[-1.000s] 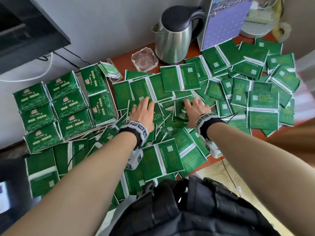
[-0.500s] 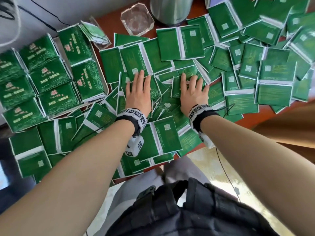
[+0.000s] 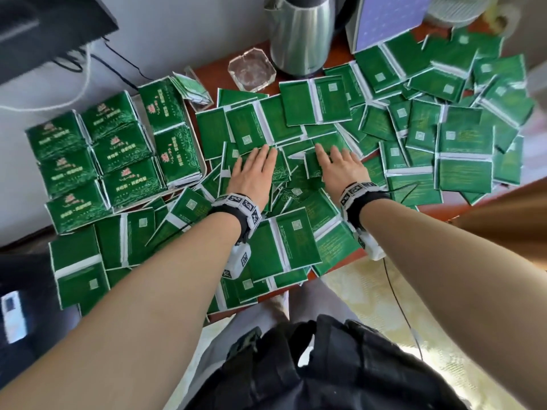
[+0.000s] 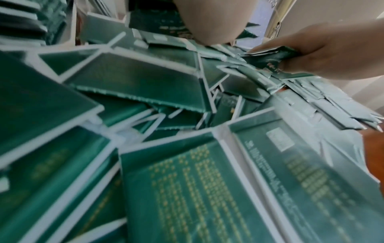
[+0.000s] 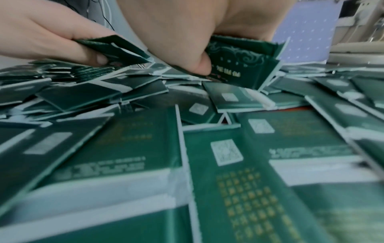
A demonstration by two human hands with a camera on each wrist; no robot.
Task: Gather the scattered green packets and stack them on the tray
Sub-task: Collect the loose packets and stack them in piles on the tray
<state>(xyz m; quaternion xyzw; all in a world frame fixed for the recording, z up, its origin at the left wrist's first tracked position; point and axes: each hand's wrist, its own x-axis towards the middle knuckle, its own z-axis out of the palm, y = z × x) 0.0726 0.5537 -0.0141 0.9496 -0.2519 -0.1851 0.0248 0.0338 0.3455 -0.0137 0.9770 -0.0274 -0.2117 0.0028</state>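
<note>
- Your left hand [image 3: 253, 173] lies palm down on the packets [image 3: 299, 241] in the middle of the table [image 3: 219, 78]. The right wrist view shows its thumb and fingers clasping a few packets at their edge.
- Your right hand [image 3: 340, 170] lies palm down just beside it. In the right wrist view its thumb pinches a small sheaf [image 5: 239, 65] of packets against the palm.
- The two hands sit close together without touching; a tented packet rises between them.
- Loose packets cover most of the table, overlapping at all angles, many joined in pairs by a white seam. Some hang over the near edge.
- The tray [image 3: 204, 161] stands at the left of the table, only its pale rim showing. On it sit stacks [image 3: 115, 149] of packets in neat rows, printed side up, well left of both hands.
- Behind the spread stand a steel kettle [image 3: 299, 34], a glass ashtray [image 3: 251, 69] just left of it and a purple box [image 3: 387, 19] to its right.
- A dark bag [image 3: 325, 368] hangs at your waist, at the bottom of the head view.
</note>
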